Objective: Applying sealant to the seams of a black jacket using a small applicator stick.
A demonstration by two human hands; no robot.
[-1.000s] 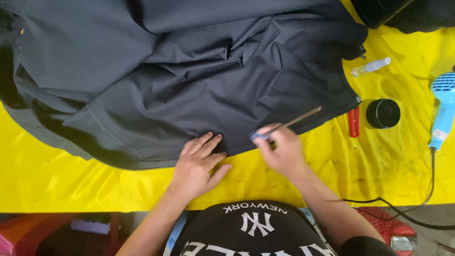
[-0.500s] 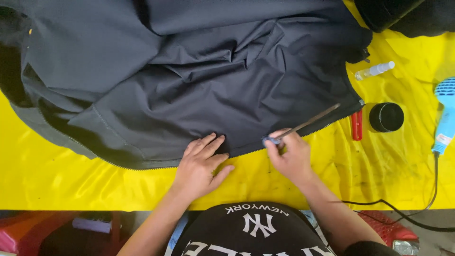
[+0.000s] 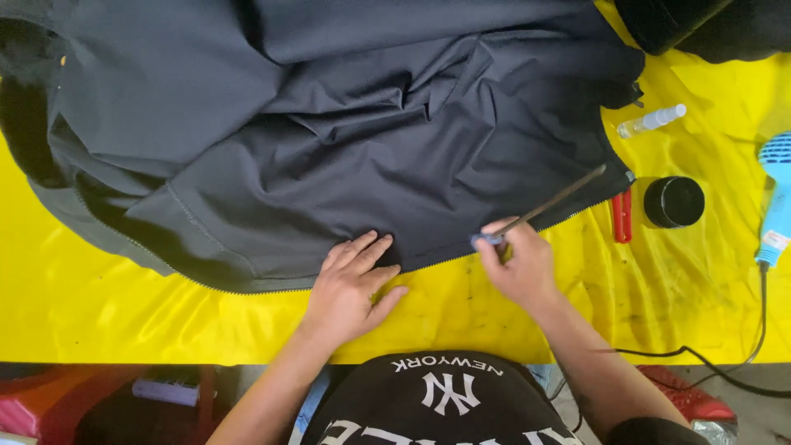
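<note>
A large dark navy garment [image 3: 329,124] lies spread over a yellow sheet [image 3: 124,321] covering the table. My left hand [image 3: 353,284] presses flat on the garment's lower hem, fingers apart. To its right my right hand [image 3: 519,264] pinches a thin brush [image 3: 548,206] whose long handle slants up to the right; its tip touches the hem where a zipper edge runs.
At the right on the yellow sheet lie a red tool [image 3: 621,216], a round black jar [image 3: 674,201], a small clear spray bottle [image 3: 651,120] and a blue hair dryer [image 3: 774,198] with a black cord [image 3: 709,363]. A dark cloth [image 3: 709,25] sits at the top right.
My right hand with the brush has shifted slightly to the right along the hem. My left hand stays pressed on the fabric.
</note>
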